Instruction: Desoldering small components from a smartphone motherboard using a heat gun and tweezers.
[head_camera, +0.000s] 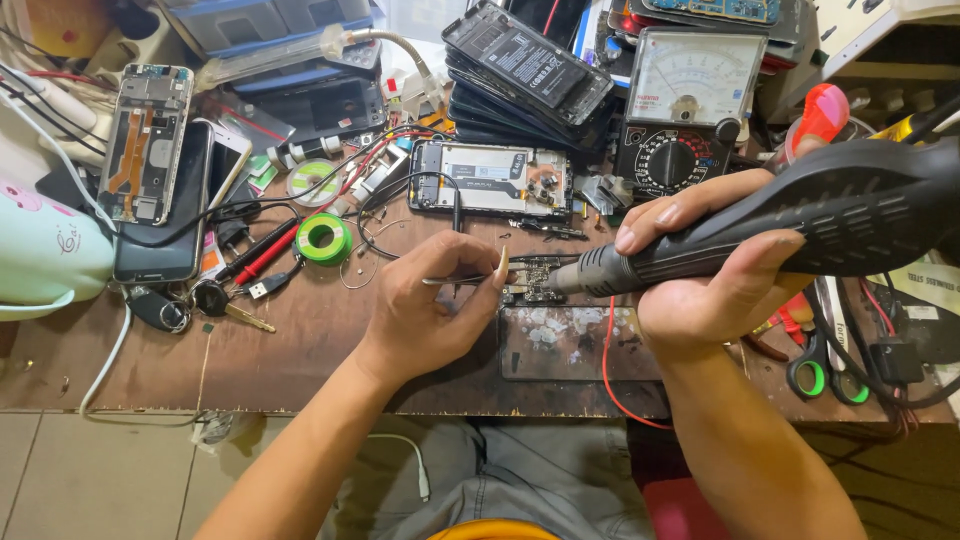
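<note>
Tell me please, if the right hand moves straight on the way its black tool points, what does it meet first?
The right hand holds a black hot-air tool pointing left. Its metal nozzle would probably first meet the small circuit board, which lies just ahead; then the left hand with its tweezers. Depth is hard to judge.

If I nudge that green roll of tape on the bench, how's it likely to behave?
The green tape roll lies flat on its side on the wooden bench, so it would probably slide, not roll. It looks small and light. Loose wires touching it may snag or drag along.
</note>
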